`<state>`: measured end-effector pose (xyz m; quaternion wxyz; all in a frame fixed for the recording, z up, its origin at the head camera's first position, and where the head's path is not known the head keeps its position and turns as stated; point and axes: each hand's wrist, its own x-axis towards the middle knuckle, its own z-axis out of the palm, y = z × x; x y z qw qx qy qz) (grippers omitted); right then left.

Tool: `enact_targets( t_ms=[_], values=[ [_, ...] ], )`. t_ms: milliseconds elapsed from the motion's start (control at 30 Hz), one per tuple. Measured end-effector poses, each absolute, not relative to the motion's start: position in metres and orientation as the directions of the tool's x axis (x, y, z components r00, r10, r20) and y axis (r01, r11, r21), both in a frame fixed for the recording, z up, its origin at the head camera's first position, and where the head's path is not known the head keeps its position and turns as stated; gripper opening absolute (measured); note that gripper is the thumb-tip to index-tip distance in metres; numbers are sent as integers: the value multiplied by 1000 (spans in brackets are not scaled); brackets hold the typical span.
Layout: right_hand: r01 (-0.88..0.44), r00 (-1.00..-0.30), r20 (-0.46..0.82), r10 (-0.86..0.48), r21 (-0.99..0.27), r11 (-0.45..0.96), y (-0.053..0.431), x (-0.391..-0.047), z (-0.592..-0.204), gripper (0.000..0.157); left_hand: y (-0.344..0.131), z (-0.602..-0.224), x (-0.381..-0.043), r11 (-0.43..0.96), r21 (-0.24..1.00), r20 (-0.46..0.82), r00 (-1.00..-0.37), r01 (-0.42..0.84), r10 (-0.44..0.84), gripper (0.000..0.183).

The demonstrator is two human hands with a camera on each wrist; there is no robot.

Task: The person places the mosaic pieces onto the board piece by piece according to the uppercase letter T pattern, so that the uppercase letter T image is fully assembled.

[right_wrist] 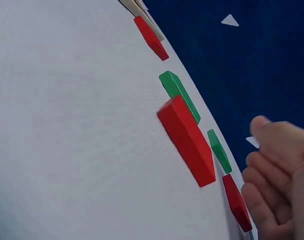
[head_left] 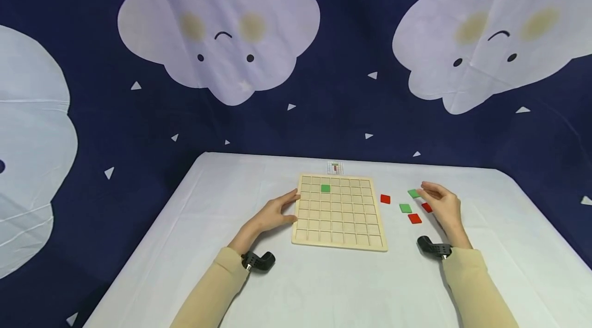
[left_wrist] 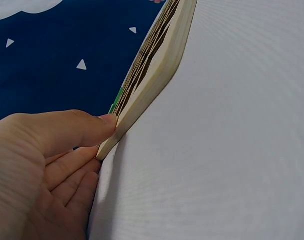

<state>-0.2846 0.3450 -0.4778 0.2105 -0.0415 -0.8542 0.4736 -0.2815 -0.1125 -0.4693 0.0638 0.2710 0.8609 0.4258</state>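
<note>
A pale wooden board [head_left: 339, 215] with a grid of square recesses lies on the table, and one green tile [head_left: 326, 188] sits in its upper left part. My left hand [head_left: 276, 213] touches the board's left edge with thumb and fingers spread apart; in the left wrist view the thumb [left_wrist: 99, 127] rests against the board's rim [left_wrist: 156, 80]. My right hand [head_left: 443, 205] hovers at the loose tiles, close to a green tile [head_left: 413, 193] and a red tile [head_left: 427, 207]. Its fingers are loosely bent, and no tile shows between them in the right wrist view.
Other loose tiles lie right of the board: a green tile [head_left: 405, 208], a red tile [head_left: 414, 218] and a red tile [head_left: 385, 199] near the board's edge. Behind the board lies a small card [head_left: 335, 167] with a coloured grid pattern. A dark blue cloud-print curtain [head_left: 351, 122] stands behind the white table.
</note>
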Motion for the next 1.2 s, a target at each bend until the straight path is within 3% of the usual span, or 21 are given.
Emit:
enact_targets(
  t_ms=[267,700,867,1033,1200],
  values=[
    [-122,-902,384,198,-665,737,343,-285,-483,39,-113,-469,-281,493,766,119,-845,412,521,79],
    [-174,-889,438,134,-593,786,340,-287,-485,32,-112,-470,-281,475,779,124,-843,409,524,79],
    [-184,-875,459,150,-603,776,340,-288,-485,29,-112,-471,-282,473,776,126,-837,418,532,79],
    [-142,-888,412,205,-669,729,343,-287,-478,31,-111,-471,-281,481,770,124,-837,421,533,79],
    [-174,-907,381,177,-723,669,339,-289,-459,34,-113,-469,-281,485,765,126,-837,424,533,79]
  ],
)
